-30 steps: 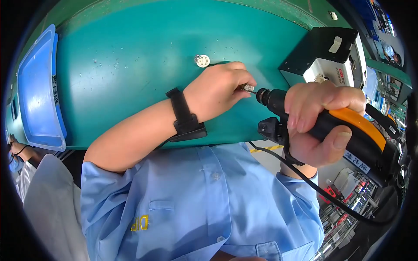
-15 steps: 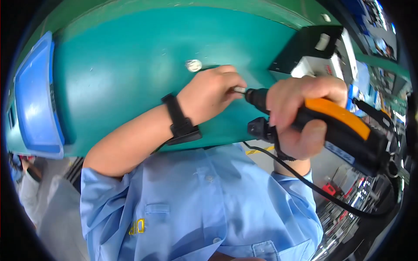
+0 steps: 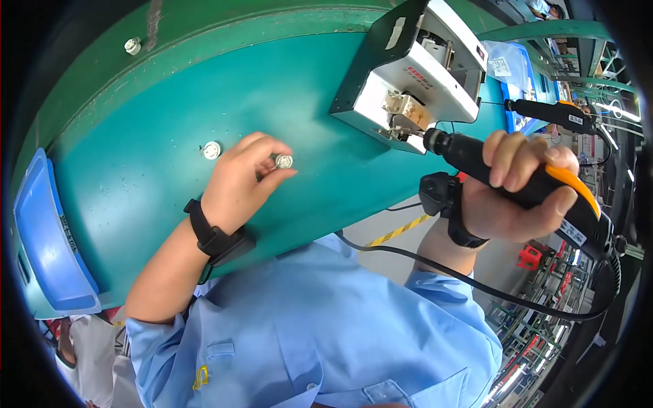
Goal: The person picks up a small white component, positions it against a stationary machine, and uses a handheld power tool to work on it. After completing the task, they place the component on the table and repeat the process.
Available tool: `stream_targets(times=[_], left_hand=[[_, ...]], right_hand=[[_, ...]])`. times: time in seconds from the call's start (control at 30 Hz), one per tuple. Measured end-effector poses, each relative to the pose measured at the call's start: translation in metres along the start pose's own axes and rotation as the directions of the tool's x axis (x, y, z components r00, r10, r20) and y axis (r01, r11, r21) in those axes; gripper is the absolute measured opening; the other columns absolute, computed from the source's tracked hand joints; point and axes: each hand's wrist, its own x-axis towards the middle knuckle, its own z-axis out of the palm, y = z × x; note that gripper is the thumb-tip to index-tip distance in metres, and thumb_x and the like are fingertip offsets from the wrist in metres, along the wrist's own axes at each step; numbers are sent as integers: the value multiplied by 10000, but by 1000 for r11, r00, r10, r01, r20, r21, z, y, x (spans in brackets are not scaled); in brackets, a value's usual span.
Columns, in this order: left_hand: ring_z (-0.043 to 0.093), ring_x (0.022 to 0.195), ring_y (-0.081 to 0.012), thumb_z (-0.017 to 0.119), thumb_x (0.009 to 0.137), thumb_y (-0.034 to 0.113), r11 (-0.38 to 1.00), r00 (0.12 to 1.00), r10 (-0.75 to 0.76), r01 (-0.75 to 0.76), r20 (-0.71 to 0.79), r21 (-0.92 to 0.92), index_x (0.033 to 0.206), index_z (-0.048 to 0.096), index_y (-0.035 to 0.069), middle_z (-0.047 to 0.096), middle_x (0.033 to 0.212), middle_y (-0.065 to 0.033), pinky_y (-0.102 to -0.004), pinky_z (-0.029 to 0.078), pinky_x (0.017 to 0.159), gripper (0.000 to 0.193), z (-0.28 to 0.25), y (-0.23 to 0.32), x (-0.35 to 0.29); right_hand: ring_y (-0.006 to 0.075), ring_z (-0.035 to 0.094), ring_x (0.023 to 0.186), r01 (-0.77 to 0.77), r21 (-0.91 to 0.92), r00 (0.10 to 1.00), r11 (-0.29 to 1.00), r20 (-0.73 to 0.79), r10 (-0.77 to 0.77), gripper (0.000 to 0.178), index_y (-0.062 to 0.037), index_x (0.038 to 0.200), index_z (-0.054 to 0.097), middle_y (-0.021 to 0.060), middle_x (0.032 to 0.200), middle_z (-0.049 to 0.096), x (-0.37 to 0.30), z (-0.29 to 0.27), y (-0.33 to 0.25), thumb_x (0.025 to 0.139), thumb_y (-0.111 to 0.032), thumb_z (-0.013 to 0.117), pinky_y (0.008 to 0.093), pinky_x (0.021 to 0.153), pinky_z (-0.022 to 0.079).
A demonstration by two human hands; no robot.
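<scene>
Between the thumb and fingertips of my left hand (image 3: 243, 178) is a small round white-and-metal part (image 3: 283, 162), held just above the green mat. A similar round white part (image 3: 211, 150) lies on the mat beside that hand. My right hand (image 3: 520, 183) is wrapped round a black and orange electric screwdriver (image 3: 469, 155). Its tip reaches the front of a metal-and-black screw feeder (image 3: 401, 85), next to the small feed outlet; whether the bit touches a screw is too small to tell.
A blue bin (image 3: 54, 238) stands at the left end of the green-matted bench (image 3: 136, 224). One more round part (image 3: 132, 45) sits on the far ledge. A second screwdriver (image 3: 554, 114) and a clear bag (image 3: 507, 64) are beyond the feeder. The screwdriver's black cable (image 3: 435, 262) loops before my body.
My hands have moved apart: the left went left with the small part, while the right carried the screwdriver tip away from it to the screw feeder. The view has shifted too.
</scene>
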Motion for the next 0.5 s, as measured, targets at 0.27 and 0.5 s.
stream_targets(times=[0.27, 0.5], left_hand=[[591, 656, -140, 737, 774, -6, 1000, 999, 23, -23, -22, 3, 973, 619, 27, 590, 914, -73, -259, 505, 602, 233, 2, 2, 0], [590, 658, -140, 740, 773, 8, 1000, 1000, 0, 0, -12, -3, 963, 621, 27, 586, 886, -70, -269, 493, 590, 225, 0, 3, 0]], right_hand=[[121, 466, 487, -124, 47, 971, 991, 212, 111, 365, -51, 1033, 476, 14, 578, 463, 13, -3, 9, 954, -404, 514, 300, 486, 375], [112, 443, 473, -352, 205, 903, 913, 332, 273, 332, -50, 1054, 484, 8, 573, 458, 49, -15, 25, 958, -366, 512, 292, 499, 375]])
